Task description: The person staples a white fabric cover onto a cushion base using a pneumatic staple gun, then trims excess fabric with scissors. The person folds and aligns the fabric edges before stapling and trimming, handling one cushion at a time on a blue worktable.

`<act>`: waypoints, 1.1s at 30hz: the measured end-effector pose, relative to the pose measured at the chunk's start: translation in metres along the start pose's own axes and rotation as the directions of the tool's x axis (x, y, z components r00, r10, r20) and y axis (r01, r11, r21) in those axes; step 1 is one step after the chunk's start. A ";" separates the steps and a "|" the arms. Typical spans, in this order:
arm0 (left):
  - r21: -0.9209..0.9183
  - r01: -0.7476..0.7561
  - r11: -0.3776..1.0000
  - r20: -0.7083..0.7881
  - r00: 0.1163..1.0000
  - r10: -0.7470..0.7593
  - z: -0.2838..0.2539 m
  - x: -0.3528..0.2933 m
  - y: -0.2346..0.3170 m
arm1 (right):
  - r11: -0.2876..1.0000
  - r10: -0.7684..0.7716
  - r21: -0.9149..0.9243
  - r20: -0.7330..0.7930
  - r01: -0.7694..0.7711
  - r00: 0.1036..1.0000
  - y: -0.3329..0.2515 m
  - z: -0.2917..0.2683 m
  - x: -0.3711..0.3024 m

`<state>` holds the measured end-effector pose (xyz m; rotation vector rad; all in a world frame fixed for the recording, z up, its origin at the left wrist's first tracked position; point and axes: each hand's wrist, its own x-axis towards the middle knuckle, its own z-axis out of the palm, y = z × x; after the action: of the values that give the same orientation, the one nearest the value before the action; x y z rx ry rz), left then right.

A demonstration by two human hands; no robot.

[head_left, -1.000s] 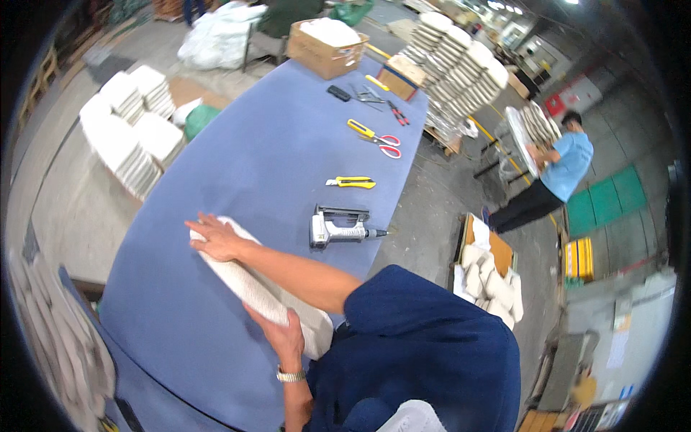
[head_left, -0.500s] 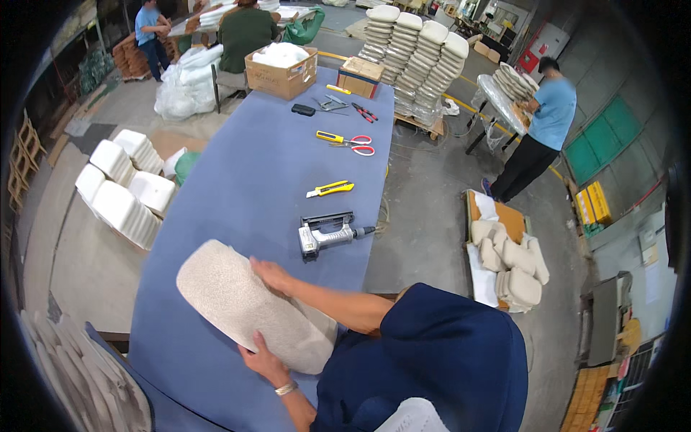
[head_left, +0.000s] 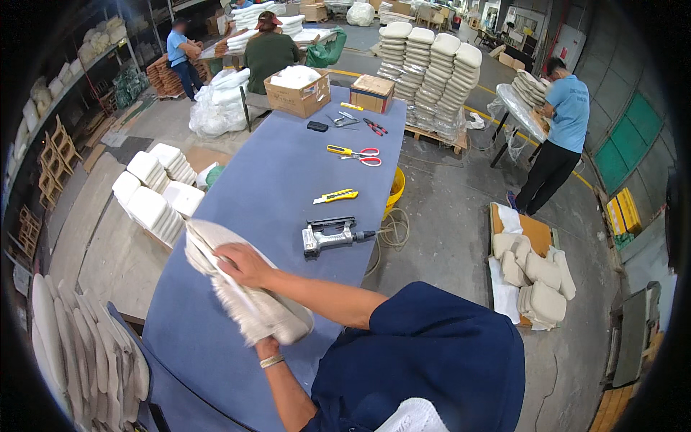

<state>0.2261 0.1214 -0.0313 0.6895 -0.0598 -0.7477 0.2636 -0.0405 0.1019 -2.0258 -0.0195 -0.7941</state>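
Observation:
A beige upholstered seat cushion [head_left: 284, 317] is tilted up on edge over the near part of the blue-covered table [head_left: 252, 165]. Loose, frayed cover fabric [head_left: 241, 306] hangs along its turned-up side. My right hand [head_left: 245, 265] is closed over the upper edge, fingers bent onto the pale underside. My left hand [head_left: 267, 348], with a bracelet at the wrist, grips the lower end, its fingers mostly hidden by the fabric. Just beyond the cushion lies a silver staple gun [head_left: 331, 236] with a hose fitting. A yellow utility knife [head_left: 336, 196] is past it.
Red-handled scissors [head_left: 367, 157], another yellow knife [head_left: 338, 150], pliers [head_left: 375, 127] and cardboard boxes [head_left: 297, 93] lie farther up the table. Beige cushions [head_left: 83, 345] stand near left. White cushions [head_left: 155, 209] are stacked beyond the table's left side. A coworker [head_left: 561, 122] stands at far right.
The cushion has gone from lying smooth side up to tilted, showing its frayed fabric edge. My right hand has moved left onto that edge; my left hand is lower, partly under it.

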 end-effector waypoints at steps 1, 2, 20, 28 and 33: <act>-0.018 0.034 0.999 -0.027 0.999 -0.035 0.011 0.008 -0.001 | 0.991 0.082 -0.101 -0.021 -0.084 0.996 0.026 0.007 -0.029; 0.109 0.008 0.994 -0.090 0.996 0.002 0.033 0.006 -0.011 | 0.967 0.241 -0.086 0.003 -0.240 0.971 0.062 0.008 -0.064; 0.726 -0.090 0.681 -0.207 0.917 0.342 0.119 0.029 -0.032 | 0.856 0.508 0.021 0.145 -0.516 0.849 0.125 -0.060 -0.113; 0.922 0.121 0.368 -0.326 0.753 0.571 0.134 0.042 -0.035 | 0.771 0.472 -0.512 0.061 -0.379 0.879 0.275 -0.231 -0.072; 0.894 0.359 0.270 -0.449 0.709 0.543 0.184 0.062 -0.036 | 0.669 0.486 -0.705 0.174 -0.236 0.856 0.367 -0.292 -0.046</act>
<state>0.1974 -0.0395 0.0799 2.1976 0.1758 -0.1314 0.1885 -0.4613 -0.0966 -2.7057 0.5384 -0.1496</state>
